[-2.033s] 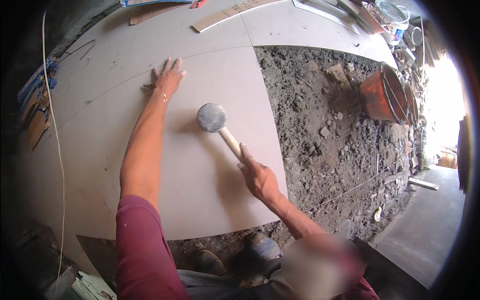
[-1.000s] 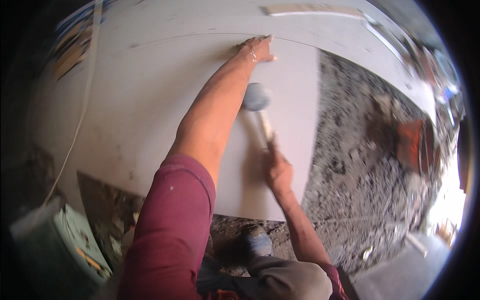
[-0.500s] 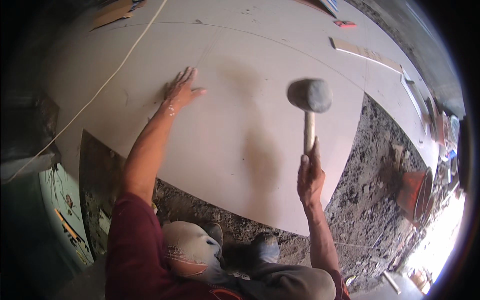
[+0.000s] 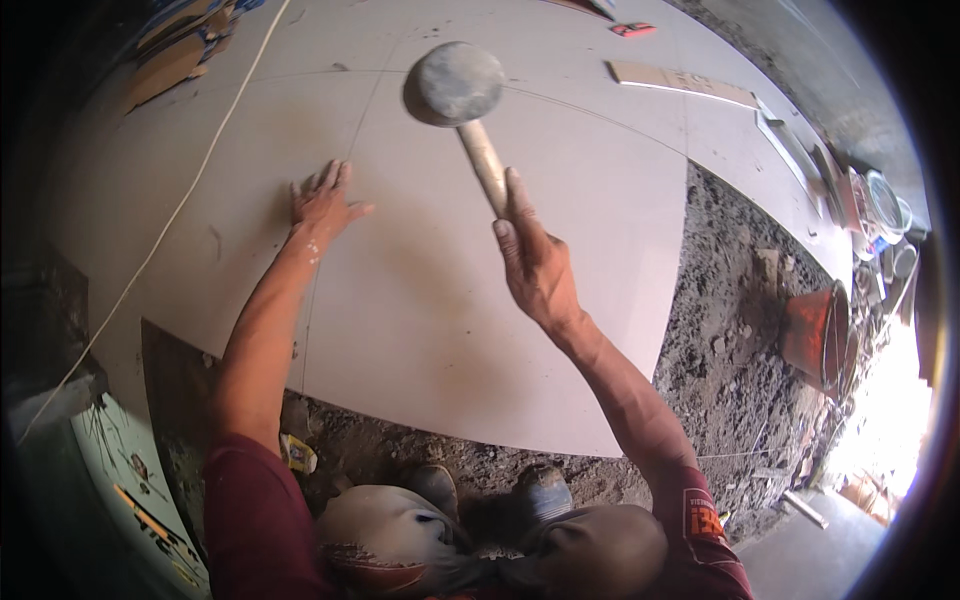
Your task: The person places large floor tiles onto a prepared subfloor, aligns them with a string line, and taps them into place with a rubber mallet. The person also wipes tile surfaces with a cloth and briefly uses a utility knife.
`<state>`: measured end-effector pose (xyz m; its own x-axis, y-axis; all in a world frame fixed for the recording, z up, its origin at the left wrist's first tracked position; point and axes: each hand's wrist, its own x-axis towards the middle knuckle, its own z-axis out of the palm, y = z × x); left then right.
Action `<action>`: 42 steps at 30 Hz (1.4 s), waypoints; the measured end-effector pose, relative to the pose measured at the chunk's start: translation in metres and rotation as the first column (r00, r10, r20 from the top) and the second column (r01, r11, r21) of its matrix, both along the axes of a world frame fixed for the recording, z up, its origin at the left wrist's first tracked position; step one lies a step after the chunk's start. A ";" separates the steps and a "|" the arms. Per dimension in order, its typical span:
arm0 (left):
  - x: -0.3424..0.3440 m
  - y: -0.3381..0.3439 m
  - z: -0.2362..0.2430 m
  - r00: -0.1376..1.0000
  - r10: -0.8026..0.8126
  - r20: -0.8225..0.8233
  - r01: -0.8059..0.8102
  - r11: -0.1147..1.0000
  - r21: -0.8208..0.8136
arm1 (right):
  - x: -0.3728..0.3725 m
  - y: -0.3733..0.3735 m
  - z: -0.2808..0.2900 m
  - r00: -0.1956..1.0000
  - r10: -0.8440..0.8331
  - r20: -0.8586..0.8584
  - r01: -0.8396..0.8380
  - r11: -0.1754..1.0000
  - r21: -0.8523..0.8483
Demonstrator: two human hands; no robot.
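Observation:
My right hand (image 4: 540, 262) grips the pale wooden handle of a rubber mallet (image 4: 462, 84). Its round grey head is raised over the far part of a large pale floor tile (image 4: 480, 330). Fingers spread, my left hand (image 4: 328, 207) rests on the tiled surface beside the seam at the tile's left edge. A thin seam also runs along the tile's far edge. The near edge of the tile borders rough dark soil or mortar, just ahead of my shoes.
An orange bucket (image 4: 812, 335) lies tilted on rough ground at the right. A pale string (image 4: 190, 200) crosses the left side. Cardboard (image 4: 170, 65) lies far left, a flat strip (image 4: 685, 84) and a red tool (image 4: 632, 30) far right. A yellow packet (image 4: 298, 453) sits by my left arm.
The mallet has moved left and away from me with my right hand. My left hand stays flat on the tiles. The view has shifted, showing more of the left seam and the cardboard.

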<state>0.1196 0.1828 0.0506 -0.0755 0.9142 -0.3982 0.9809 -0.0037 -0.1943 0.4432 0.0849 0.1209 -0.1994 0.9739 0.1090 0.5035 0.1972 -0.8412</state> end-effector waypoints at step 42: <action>-0.108 -0.206 0.010 0.962 -0.241 0.130 0.258 0.958 -0.129 | 0.048 -0.221 0.009 0.992 -0.032 0.121 0.066 0.955 -0.288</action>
<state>0.0119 -0.0234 0.0605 0.2000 0.8307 -0.5195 0.9605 -0.2708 -0.0633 0.4915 -0.1363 0.1295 -0.1449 0.9687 -0.2015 0.6020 -0.0753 -0.7949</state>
